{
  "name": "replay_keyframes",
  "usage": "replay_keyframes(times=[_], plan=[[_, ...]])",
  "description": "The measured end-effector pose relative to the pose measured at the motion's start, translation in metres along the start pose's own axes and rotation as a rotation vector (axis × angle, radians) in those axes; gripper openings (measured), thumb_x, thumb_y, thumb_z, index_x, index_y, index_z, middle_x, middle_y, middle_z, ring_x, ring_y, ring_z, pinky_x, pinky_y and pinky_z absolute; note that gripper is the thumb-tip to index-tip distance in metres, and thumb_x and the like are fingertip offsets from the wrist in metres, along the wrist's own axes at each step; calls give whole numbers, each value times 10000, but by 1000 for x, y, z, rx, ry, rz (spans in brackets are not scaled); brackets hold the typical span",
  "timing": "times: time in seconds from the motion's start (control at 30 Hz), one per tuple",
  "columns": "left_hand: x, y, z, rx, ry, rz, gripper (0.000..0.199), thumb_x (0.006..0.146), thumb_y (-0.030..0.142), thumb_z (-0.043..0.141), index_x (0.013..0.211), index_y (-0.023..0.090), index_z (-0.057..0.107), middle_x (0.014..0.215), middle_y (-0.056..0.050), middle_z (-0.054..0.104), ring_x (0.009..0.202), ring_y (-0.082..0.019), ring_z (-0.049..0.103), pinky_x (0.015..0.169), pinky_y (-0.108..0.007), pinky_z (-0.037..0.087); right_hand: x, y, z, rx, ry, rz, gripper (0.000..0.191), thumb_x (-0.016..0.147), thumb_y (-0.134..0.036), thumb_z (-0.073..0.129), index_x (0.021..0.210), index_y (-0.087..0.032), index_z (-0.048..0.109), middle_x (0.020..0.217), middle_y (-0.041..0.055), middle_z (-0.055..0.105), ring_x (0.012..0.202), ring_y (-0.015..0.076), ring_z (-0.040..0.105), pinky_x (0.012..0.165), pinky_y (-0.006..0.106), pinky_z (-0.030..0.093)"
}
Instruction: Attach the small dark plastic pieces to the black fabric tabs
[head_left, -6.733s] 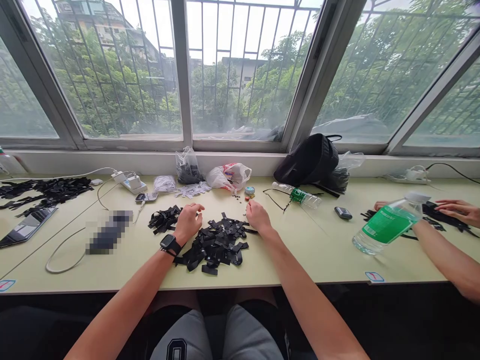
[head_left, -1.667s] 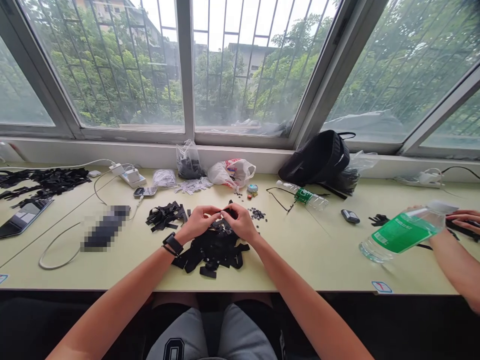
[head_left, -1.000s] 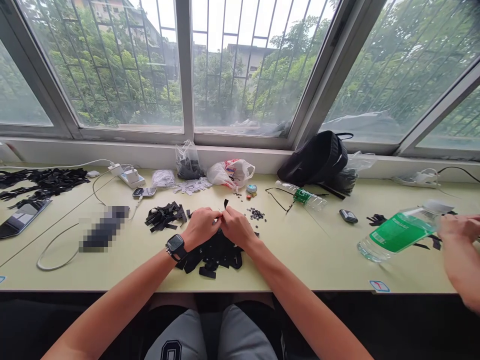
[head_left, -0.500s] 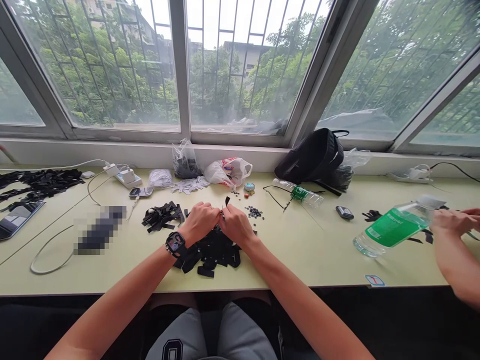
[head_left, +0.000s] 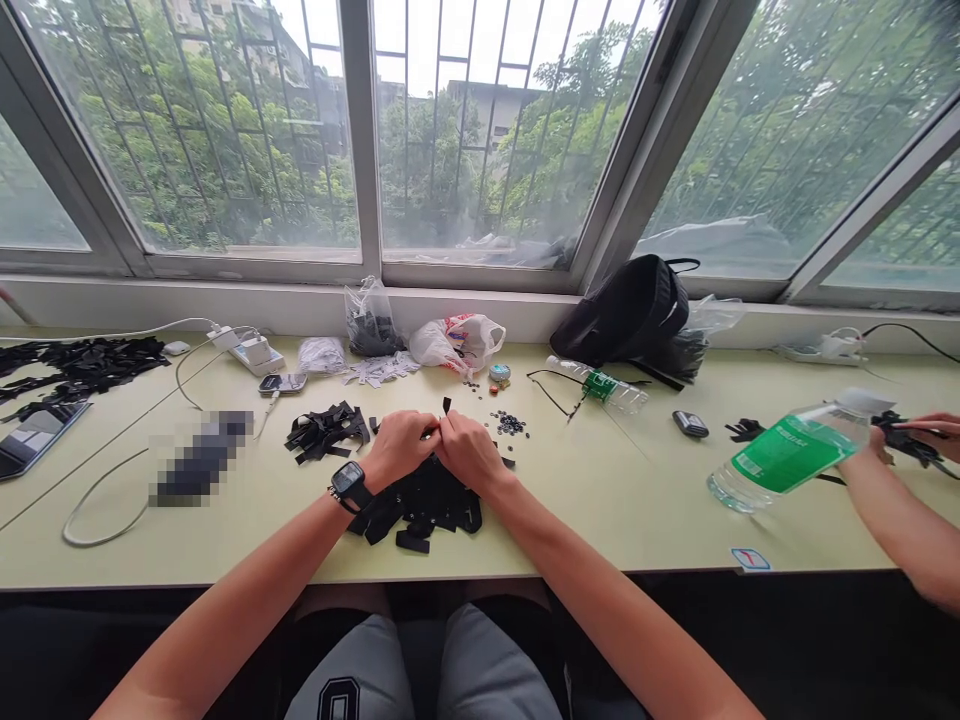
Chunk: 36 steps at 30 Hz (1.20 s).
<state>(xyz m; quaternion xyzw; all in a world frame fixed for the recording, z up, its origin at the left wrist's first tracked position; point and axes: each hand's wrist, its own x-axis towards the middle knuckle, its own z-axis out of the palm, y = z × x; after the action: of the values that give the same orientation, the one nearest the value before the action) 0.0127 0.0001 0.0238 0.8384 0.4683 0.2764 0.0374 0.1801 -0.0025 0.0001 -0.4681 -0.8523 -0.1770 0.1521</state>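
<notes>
My left hand [head_left: 399,445], with a watch on its wrist, and my right hand [head_left: 472,452] meet above the table, fingers closed and thumbs together. A short black fabric strip [head_left: 447,405] pokes up from the fingers of my right hand. What my left fingertips pinch is hidden. Beneath both hands lies a pile of black fabric strips [head_left: 424,508], some with small shiny dots. To the left is another heap of black strips [head_left: 326,432]. Small dark round pieces, like snap fasteners [head_left: 511,424], are scattered just right of my right hand.
Along the back stand a clear bag [head_left: 371,325], a white plastic bag [head_left: 459,343] and a black backpack [head_left: 622,315]. Eyeglasses [head_left: 559,395] lie by a bottle on its side [head_left: 600,387]. At right, a large tilted bottle [head_left: 795,455] stands before a co-worker's hands [head_left: 930,432] holding black material.
My hands have drawn closer together, and the black strip shows slightly lower and further left. At the right, the co-worker's hands have shifted and now hold up black material.
</notes>
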Motion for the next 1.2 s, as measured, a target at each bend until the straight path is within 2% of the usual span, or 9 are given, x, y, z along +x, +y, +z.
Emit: replay_keyframes(times=[0.13,0.3,0.5,0.67,0.73,0.87,1.03,1.13,1.2], plan=[[-1,-4,5,-234,-3,-70,213,876,257,570,826,182,762,774,-40,751,702,-172,633,653,-273,374,1,-1,1,6,-24,13,183,1013,-207,457,986,-124,618,921,109,610,788,228,560,670,328,365],[1,-12,12,-529,-24,-92,214,836,261,580,812,156,764,802,-36,764,763,-182,656,685,-253,432,0,1,-2,62,-26,23,232,1037,-251,430,963,-130,614,911,103,607,766,206,545,665,309,349],[5,-17,18,-769,-16,-158,260,863,360,602,806,139,728,778,-43,729,700,-157,618,650,-243,442,-1,5,1,249,111,86,284,1055,-254,340,884,-174,553,854,59,555,701,176,487,663,298,348],[8,-19,20,-817,89,-341,399,876,495,604,692,145,656,638,-13,629,552,-110,483,553,-236,363,4,12,4,536,344,243,291,1069,-263,323,885,-195,539,877,58,549,773,185,514,709,291,396],[8,-19,18,-846,95,-393,443,872,535,604,688,137,671,660,-29,653,541,-105,469,547,-243,353,4,14,4,631,375,244,273,1062,-291,380,890,-198,571,863,53,559,785,187,529,728,293,414],[6,-17,15,-928,37,-413,467,863,570,620,833,123,754,821,-84,749,641,-132,567,609,-250,408,4,10,4,743,326,165,253,1043,-308,458,934,-187,652,865,55,592,806,186,567,758,290,442],[5,-12,14,-963,-31,-364,476,889,548,592,946,117,785,963,-126,779,793,-182,660,659,-261,465,3,5,4,690,249,188,219,1028,-256,475,1006,-174,676,896,60,605,827,184,580,765,280,454],[5,-9,12,-909,-68,-315,510,909,559,544,970,120,797,975,-129,784,819,-208,681,675,-278,499,2,5,2,627,213,167,204,1024,-237,469,1015,-173,663,928,65,600,820,180,575,765,278,458],[5,-11,5,-759,-49,-267,501,910,558,538,923,135,806,907,-116,786,799,-220,685,681,-290,502,2,10,1,611,203,140,213,1031,-242,452,1007,-173,652,948,67,594,810,175,573,772,276,457]])
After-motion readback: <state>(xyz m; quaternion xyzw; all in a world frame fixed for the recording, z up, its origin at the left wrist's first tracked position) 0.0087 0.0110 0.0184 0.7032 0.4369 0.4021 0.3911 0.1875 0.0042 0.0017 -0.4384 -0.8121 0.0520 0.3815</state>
